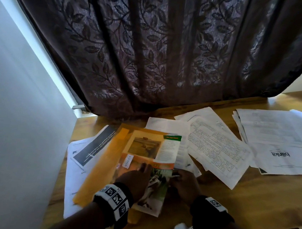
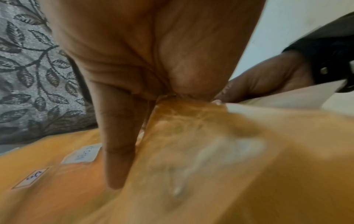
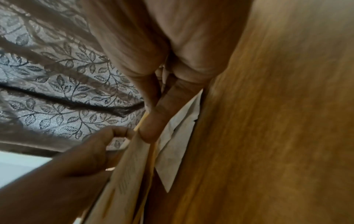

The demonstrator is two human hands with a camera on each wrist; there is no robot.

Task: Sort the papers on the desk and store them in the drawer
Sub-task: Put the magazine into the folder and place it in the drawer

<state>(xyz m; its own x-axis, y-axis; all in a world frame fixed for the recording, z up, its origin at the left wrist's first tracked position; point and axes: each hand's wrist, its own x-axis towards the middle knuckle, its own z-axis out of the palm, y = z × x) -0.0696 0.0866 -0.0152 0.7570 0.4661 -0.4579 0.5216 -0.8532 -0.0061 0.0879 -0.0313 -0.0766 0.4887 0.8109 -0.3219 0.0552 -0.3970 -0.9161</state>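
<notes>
Fingers of our left hand (image 1: 136, 178) lie straight on the booklet (image 1: 151, 172), one fingertip (image 2: 114, 181) pressing its orange cover just right of a white label (image 2: 80, 156). Our right hand (image 1: 183, 185) is at the booklet's right edge; the right wrist view shows its fingers (image 3: 153, 125) curled against the edges of several sheets and lifting them a little, so it seems to pinch them, though blur hides how firmly. That booklet lies on a yellow envelope (image 1: 98, 166) near the desk's (image 1: 249, 203) left end, with a white sheet bearing a black band (image 1: 94, 145) under the envelope on the left. More papers spread to the right: a printed form (image 1: 217, 149) just beside the booklet, then a sheet with large dark lettering (image 1: 281, 158), and a stack (image 1: 275, 127) farther back near the right edge. Beyond the desk hangs a dark curtain (image 1: 153, 49) patterned with leaves. We cannot see a drawer in any view.
</notes>
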